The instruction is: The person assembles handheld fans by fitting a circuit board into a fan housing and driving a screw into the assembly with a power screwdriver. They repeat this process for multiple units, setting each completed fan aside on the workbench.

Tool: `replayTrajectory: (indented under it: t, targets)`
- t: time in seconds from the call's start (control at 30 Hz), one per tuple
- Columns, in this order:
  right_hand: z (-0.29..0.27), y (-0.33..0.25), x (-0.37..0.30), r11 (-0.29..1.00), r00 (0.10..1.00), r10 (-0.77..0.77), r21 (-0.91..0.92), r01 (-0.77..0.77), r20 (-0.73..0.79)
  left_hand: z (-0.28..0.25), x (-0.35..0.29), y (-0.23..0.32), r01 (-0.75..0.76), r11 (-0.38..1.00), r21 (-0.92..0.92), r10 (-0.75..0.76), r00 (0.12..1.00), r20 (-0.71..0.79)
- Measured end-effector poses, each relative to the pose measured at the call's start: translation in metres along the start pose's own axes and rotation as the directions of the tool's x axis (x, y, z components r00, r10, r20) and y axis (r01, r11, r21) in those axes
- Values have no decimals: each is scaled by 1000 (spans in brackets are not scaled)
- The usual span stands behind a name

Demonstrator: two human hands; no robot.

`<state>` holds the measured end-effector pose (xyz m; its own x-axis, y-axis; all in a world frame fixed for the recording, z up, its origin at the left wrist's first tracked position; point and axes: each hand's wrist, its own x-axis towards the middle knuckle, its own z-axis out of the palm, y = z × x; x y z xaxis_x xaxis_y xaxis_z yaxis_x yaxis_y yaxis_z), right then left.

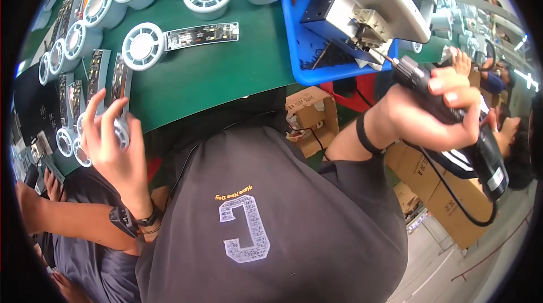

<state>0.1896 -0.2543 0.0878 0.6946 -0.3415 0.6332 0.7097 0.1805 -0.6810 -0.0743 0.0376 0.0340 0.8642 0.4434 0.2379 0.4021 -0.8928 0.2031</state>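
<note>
Right hand [449,105]: fingers clenched round black power screwdriver [417,76], bit [383,57] tip at the white-fronted machine [390,6] in blue tray [294,57] on table [226,79]. Left hand [115,153]: fingers spread, released, near light-blue round housings [65,142].

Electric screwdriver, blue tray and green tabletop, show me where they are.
Electric screwdriver [414,74]: head view, on its black front section.
Blue tray [317,78]: head view, on its near rim.
Green tabletop [237,71]: head view, on a bare part.

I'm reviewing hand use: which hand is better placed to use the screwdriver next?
Likely the right hand: it grips the screwdriver, which points at the machine; the left hand is well away from both.
</note>
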Motion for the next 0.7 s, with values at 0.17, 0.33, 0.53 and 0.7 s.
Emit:
replayTrajectory:
  t: [0.17, 0.33, 0.53, 0.7]
  targets:
    - [3, 14, 10, 996, 987, -22, -81, 35, 159, 7, -14, 7, 169, 975, -143, -180, 981, -68]
    - [3, 24, 9, 999, 969, 7, -51, 5, 247, 8, -15, 9, 3, 984, -180, -68, 930, -360]
    - [6, 30, 14, 976, 829, 76, 129, -176, 554, 5, 4, 28, -485, 838, -252, 412, 864, -291]
    - [1, 21, 3, 901, 719, 305, 56, -431, 625, 19, 32, 55, -552, 763, -336, 585, 811, -5]
